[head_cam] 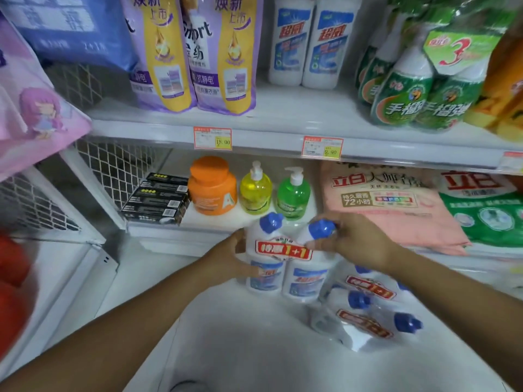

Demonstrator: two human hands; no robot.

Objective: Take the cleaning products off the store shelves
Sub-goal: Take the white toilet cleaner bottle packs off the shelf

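Twin pack (278,267), upright near the bottom shelf's (240,335) rear edge, is held in a closed grip: left hand (235,256) round its side, right hand (353,241) round one cap. The weight is best borne at the body.

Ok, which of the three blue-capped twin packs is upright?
The leftmost twin pack, gripped by the left hand and right hand, stands upright; the middle pack and the front pack lie tipped on their sides.
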